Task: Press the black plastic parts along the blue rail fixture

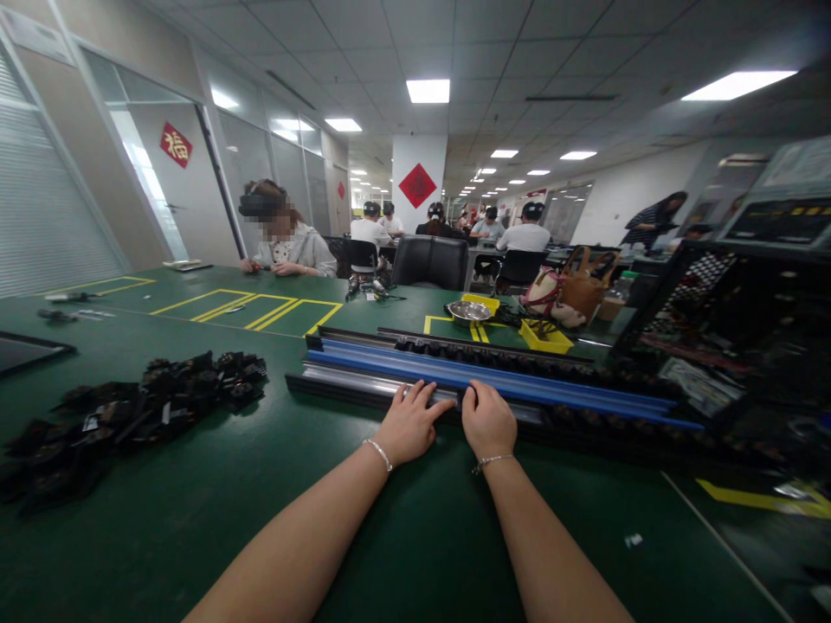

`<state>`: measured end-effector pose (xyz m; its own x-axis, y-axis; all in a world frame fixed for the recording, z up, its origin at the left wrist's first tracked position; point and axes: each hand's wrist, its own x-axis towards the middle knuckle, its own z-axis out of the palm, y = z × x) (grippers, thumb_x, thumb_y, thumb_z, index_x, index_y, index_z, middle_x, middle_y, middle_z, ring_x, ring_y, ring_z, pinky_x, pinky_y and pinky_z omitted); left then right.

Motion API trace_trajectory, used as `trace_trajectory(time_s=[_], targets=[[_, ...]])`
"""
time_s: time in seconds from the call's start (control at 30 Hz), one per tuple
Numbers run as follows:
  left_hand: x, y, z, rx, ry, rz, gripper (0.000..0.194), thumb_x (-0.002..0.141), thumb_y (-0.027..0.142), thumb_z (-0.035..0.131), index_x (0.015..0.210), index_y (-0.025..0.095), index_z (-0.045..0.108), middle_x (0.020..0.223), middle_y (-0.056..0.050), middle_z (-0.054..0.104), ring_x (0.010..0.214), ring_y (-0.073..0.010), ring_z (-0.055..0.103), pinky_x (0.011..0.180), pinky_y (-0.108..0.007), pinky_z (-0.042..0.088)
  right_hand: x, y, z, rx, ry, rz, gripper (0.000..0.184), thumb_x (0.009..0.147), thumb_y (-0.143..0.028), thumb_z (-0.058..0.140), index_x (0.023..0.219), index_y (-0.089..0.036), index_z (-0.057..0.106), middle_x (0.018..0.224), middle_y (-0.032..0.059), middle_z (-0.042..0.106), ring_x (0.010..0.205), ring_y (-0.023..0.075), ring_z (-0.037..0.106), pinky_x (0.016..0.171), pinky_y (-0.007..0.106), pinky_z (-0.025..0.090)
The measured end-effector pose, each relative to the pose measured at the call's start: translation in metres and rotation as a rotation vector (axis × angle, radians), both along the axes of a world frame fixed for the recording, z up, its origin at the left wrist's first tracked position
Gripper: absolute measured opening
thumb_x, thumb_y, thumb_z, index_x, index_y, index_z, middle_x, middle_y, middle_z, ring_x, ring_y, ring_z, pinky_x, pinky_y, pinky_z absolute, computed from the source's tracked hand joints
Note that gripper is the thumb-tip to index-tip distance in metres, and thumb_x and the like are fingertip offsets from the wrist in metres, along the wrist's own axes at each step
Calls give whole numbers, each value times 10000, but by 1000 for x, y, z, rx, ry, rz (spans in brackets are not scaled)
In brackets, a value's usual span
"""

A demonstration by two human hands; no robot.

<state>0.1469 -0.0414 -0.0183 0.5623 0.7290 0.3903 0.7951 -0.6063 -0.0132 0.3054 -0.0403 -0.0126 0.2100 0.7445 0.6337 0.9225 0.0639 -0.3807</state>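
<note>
A long black rail with a silvery channel [363,382] lies across the table in front of me. My left hand [410,422] rests on it with its fingers spread flat over the near edge and the channel. Just to the right, my right hand [488,420] is curled at the same rail, thumb and fingers drawn together; what they pinch is mostly hidden, with something black at the fingertips. Behind this rail runs a blue rail [415,362]. Dark blocky parts sit in a row in the rail [467,353] farther back.
A heap of black parts with cables [162,402] lies at left on the green table [260,519]. Beyond the rails are a metal bowl [470,311] and a yellow tray [545,337]. A dark rack [733,320] stands at right. Across the table sits a person [292,247].
</note>
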Motion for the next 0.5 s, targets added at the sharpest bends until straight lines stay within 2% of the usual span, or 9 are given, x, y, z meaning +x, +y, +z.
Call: trace_trajectory(time_s=[0.27, 0.5], targets=[[0, 0, 0, -6, -3, -4, 603, 779, 234, 532, 1338, 385, 366, 1426, -62, 372, 1308, -287, 308, 1052, -524, 229, -4, -5, 4, -25, 31, -72, 298, 854, -246, 403, 1017, -205, 650, 989, 49, 686, 784, 156, 611, 653, 255, 373], [0, 0, 0, -9, 2, -5, 615, 784, 234, 533, 1347, 397, 349, 1429, -66, 366, 1308, -293, 305, 1047, -529, 234, -6, -7, 5, -29, 45, -82, 284, 844, -224, 420, 984, -210, 667, 908, 38, 696, 714, 142, 596, 595, 246, 345]])
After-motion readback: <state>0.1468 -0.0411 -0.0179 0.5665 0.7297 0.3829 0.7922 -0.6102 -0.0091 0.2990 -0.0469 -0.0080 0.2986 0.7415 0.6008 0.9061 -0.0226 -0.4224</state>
